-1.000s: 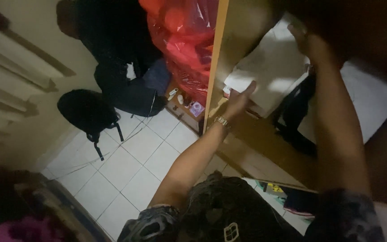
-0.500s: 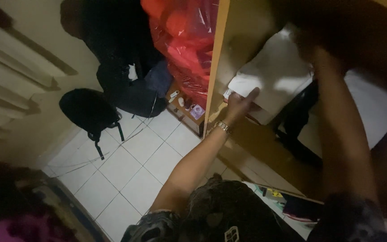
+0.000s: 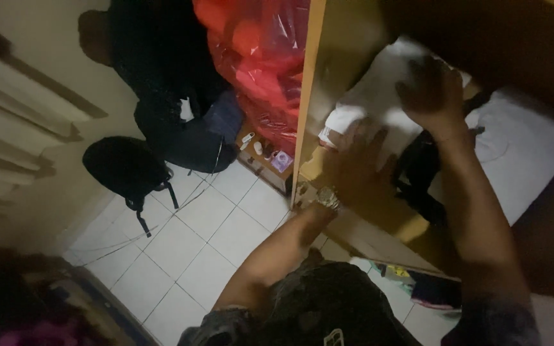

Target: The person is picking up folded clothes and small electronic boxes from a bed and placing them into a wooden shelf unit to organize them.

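Inside the wooden wardrobe shelf (image 3: 379, 218) at right, a folded white cloth stack (image 3: 379, 96) lies under both hands. Left hand (image 3: 354, 163), fingers spread, presses its near edge; right hand (image 3: 428, 93) rests flat farther back. Blur and shadow hide fingertips and a dark garment (image 3: 421, 173) beside it.

Both hands press flat on a stack of folded white cloth (image 3: 379, 96) on a wooden shelf (image 3: 379, 211): left hand (image 3: 354, 166) on its near edge, right hand (image 3: 432, 90) on top, farther in.
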